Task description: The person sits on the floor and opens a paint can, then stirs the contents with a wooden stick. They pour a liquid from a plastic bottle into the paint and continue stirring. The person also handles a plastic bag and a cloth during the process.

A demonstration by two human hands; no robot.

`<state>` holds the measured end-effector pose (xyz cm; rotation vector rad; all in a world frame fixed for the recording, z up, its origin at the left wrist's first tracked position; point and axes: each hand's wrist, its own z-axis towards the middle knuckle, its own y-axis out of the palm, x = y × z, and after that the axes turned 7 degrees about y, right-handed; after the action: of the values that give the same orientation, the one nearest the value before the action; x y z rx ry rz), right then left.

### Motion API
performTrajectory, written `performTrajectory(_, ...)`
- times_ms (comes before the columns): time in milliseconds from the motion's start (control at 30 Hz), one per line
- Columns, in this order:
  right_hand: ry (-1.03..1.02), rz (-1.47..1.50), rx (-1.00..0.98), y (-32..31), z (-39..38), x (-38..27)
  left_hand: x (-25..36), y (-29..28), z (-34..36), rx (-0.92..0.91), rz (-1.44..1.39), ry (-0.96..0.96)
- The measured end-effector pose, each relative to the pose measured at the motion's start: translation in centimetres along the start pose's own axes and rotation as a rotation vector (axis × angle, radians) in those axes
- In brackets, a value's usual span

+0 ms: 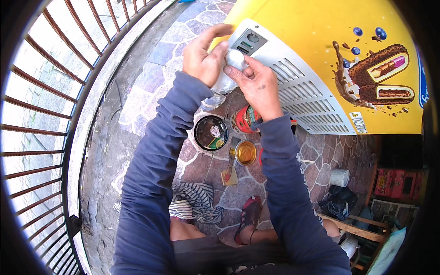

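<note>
1. Silvery roll (235, 60), one: upper centre of the frame, between the two hands, before the white vent panel (300, 82).
2. Left hand (201, 57), one: part-curled at the roll's left side, thumb close by; grip of its blurred fingertips cannot be told.
3. Right hand (259, 86), one: thumb and forefinger pinching the roll's right edge.
4. Handling, as judged: steady with the left, pinch lightly with the right, work slowly along the edge without crumpling it.
5. Far left: barred railing (34, 130), one.
6. Lower centre to centre: striped cloth (201, 201), one; black can (200, 128), one; red tin (243, 121), one; amber cup (245, 152), one.
7. Right: yellow cabinet (298, 23), one; white tub (339, 177), one.
</note>
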<state>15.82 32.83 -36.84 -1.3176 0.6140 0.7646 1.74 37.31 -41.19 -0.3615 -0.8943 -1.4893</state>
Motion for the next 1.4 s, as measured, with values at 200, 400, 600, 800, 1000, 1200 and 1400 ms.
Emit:
performTrajectory(200, -0.001, -0.047, 0.051, 0.7, 0.0, 1.4, -0.5, 0.5, -1.1, -0.342, 0.215, -0.062)
performTrajectory(400, -0.045, -0.076, 0.154, -0.4, -5.8, 2.3, -2.3, -1.5, -1.0, -0.3, 0.38, 0.077)
performTrajectory(600, -0.414, -0.369, -0.144, -4.5, -11.6, -0.2, -3.4, -0.5, -1.1, -0.274, 0.23, -0.108)
performTrajectory(800, 0.08, 0.819, -0.271, -7.5, -13.9, -1.5, -3.2, -0.8, -1.1, -0.286, 0.194, -0.215)
performTrajectory(1000, 0.238, 2.244, 0.1, -1.2, -7.9, 4.9, -1.4, 0.8, -2.2, -0.231, 0.399, -0.062)
performTrajectory(1200, 0.342, 1.594, 0.379, 3.0, -3.4, 2.9, -0.1, -0.4, -2.8, -0.339, 0.343, 0.011)
performTrajectory(1400, -0.296, -0.034, 0.246, 0.5, -1.6, -1.5, 0.2, -1.2, -3.5, -0.442, 0.274, 0.068)
